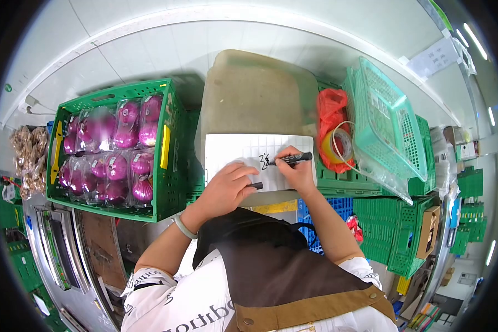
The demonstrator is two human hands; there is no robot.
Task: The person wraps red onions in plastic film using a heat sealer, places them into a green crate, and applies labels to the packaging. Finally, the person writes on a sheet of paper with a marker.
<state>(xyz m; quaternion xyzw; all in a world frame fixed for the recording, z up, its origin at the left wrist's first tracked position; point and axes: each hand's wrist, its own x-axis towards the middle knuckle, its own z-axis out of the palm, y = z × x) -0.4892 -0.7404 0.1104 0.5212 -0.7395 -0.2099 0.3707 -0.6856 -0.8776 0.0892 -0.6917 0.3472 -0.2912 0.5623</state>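
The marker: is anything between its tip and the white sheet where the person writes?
Nothing visible. The right hand holds the marker with its tip down on the white sheet, beside the black strokes already written. The left hand rests on the sheet to the left of the tip, apart from it.

The sheet (243, 148) lies on the tub (254, 94). The crate (170, 193), with onions (116, 166) in it, stands at its 9 o'clock, the tape roll (337, 145) at 3 o'clock.

A smooth matt white paper sheet (243, 148) is lying on a dull, scuffed beige plastic tub (254, 94). A black plastic marker (294, 159) is shining faintly on the sheet; left of it, glossy clear film (97, 130) is wrapping purple onions (142, 189).
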